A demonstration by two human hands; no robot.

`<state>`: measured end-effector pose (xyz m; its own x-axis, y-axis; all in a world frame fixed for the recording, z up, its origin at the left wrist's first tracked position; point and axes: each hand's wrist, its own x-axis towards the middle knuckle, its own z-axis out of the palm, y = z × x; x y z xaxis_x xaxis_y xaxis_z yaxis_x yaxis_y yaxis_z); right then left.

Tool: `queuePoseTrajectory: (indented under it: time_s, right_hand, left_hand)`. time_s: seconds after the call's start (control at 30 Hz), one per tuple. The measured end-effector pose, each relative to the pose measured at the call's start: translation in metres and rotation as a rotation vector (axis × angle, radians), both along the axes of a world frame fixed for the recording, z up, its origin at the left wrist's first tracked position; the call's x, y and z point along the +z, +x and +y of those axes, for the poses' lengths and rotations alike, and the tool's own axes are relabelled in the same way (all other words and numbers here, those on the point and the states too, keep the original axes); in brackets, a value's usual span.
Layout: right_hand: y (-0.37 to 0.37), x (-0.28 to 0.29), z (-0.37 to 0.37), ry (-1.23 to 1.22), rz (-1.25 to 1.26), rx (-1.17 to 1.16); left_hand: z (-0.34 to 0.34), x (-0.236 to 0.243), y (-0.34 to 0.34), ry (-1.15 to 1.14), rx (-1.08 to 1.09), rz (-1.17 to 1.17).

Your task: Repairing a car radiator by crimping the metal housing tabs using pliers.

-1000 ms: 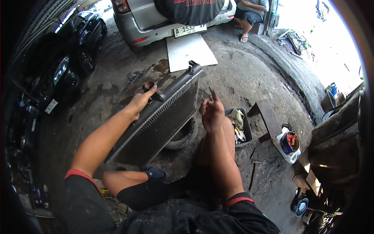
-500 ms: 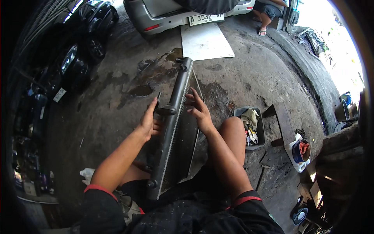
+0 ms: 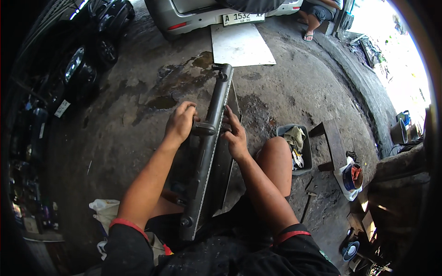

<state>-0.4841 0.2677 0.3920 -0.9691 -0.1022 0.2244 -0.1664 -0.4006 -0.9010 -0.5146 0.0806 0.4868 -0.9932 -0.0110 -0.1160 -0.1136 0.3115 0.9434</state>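
Note:
A car radiator (image 3: 203,175) with a long dark plastic tank stands tilted between my legs, its upper end leaning away from me. A stubby pipe neck (image 3: 204,129) sticks out from the left side of the tank. Beside that neck is my left hand (image 3: 180,122), its fingers curled in; whatever they hold is hidden behind them. On the other side, my right hand (image 3: 235,137) steadies the radiator, fingers pressed along the seam where tank meets core.
To my right lie a grey bin of rags (image 3: 297,138), a low wooden bench (image 3: 335,145), a hammer (image 3: 309,202) and a round tin (image 3: 351,177). Ahead are a white board (image 3: 241,45), a silver car (image 3: 193,18) and a seated person (image 3: 317,16). Dark cars (image 3: 83,69) stand left.
My left hand has risen and its fingers have curled; the thin dark piece beside it no longer shows. My right fingers have moved closer against the radiator, which has shifted slightly right.

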Motion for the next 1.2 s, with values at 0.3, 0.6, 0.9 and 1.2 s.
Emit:
queuePoseTrajectory:
  time_s: [0.3,0.6,0.9,1.2]
  right_hand:
    - [0.004,0.011,-0.009,0.265,0.044,-0.090]
    - [0.003,0.052,0.008,1.380,0.139,-0.204]
    - [0.002,0.023,0.021,0.142,-0.185,0.200]
    - [-0.017,0.014,0.007,-0.348,-0.306,0.353]
  left_hand:
    - [0.022,0.011,0.012,-0.521,0.168,0.129]
    - [0.023,0.008,0.016,-0.594,0.191,0.230]
    - [0.012,0.001,0.008,-0.605,0.205,0.225]
    - [0.017,0.003,0.010,-0.588,0.192,0.241]
